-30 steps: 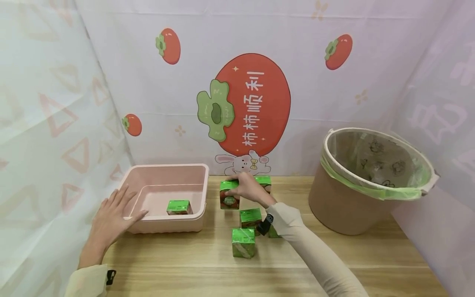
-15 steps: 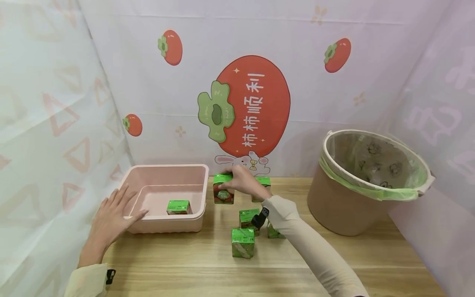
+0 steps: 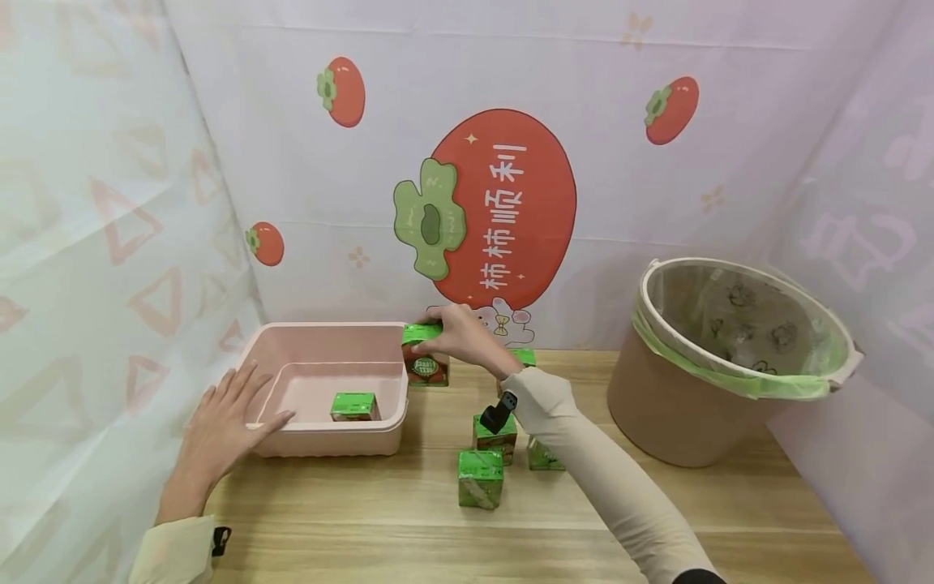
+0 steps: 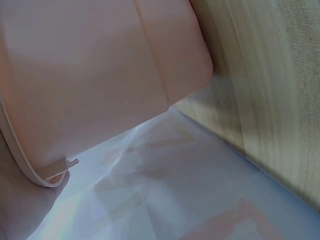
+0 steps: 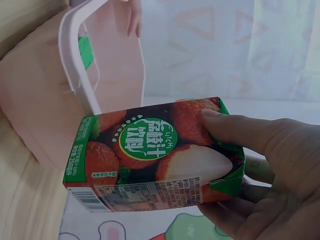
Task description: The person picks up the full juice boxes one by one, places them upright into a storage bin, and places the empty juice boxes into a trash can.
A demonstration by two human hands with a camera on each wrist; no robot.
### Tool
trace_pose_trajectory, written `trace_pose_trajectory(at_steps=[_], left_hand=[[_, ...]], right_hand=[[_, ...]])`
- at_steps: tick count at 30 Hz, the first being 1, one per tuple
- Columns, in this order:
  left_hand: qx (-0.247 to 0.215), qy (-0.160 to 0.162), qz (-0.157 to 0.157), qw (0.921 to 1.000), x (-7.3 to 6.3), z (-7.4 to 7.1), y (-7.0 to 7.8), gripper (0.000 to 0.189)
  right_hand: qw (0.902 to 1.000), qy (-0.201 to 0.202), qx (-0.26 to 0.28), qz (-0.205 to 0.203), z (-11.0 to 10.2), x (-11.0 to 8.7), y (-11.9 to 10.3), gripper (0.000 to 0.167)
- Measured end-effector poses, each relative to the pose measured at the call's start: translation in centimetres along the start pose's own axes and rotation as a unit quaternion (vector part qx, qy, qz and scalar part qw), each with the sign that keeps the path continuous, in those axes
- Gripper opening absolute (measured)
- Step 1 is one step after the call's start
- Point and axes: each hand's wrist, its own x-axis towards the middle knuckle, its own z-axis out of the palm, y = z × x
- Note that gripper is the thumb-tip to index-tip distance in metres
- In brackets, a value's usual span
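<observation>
Right hand [image 3: 458, 337]: fingers [image 5: 235, 131] and thumb pinch the top end of a lychee juice carton [image 3: 424, 356], which hangs clear of the table.
Carton axis: upright in the head view, long axis running down from the fingertips, green top [image 3: 422, 331] under them.
Pink bin [image 3: 397, 345]: just to the left of those fingers; the carton's left edge meets or overlaps its right rim, and whether they touch cannot be told.
Left hand [image 3: 226, 422]: flat and relaxed, fingers spread on the bin's front-left rim, holding nothing.
Nearer hand: the right, which already carries the carton.
Inside the bin: one carton [image 3: 353, 405] lying near the front wall.
Beyond the right wrist: more cartons [image 3: 481, 478] standing on the wooden table [image 3: 350, 519].
Far right: lined waste bucket [image 3: 660, 389], well apart.
</observation>
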Motion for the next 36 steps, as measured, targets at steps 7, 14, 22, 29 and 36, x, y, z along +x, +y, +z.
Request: trace_pose_trajectory(at_steps=[7,14,22,29,36], left_hand=[[0.004,0.005,0.001,1.0000,0.0,0.1,0.1,0.080],[0.005,0.010,0.005,0.9999,-0.1,0.1,0.0,0.082],[0.007,0.004,0.005,1.0000,0.1,0.2,0.1,0.083],[-0.001,-0.001,0.005,1.0000,0.4,0.5,0.3,0.081],[0.006,0.009,0.004,0.9999,0.0,0.3,0.0,0.080]], right_hand=[[1.0000,0.007,-0.003,0.000,-0.3,0.7,-0.3,0.032],[0.9997,0.021,-0.006,0.006,-0.7,1.3,-1.3,0.036],[0.9996,0.013,0.023,-0.006,-0.3,2.3,-2.1,0.036],[0.9985,0.007,0.052,-0.012,1.2,3.8,-2.4,0.034],[0.9980,0.021,0.059,0.003,4.1,5.6,-3.1,0.035]])
